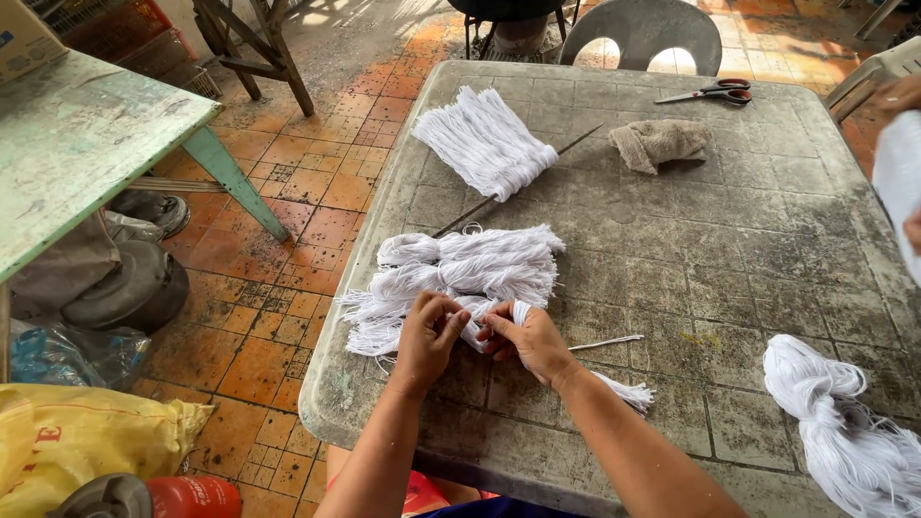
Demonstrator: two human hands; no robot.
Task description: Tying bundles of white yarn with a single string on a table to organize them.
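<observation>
Both forearms enter from the bottom centre of the frame; left hand [428,331] and right hand [526,338] sit close together, each pinched on a white yarn bundle [484,324] at the near edge of the grey plastic table [729,249]. Yarn is wrapped around the right fingers. Stack of finished bundles [460,273] lies just behind; a fanned bundle on a thin rod [486,142] further up. Judgement: keep the wrap taut and strands even, pinching beside the tie. Scissors [718,93] and cloth [660,143] upper right; loose skein [844,427] lower right.
</observation>
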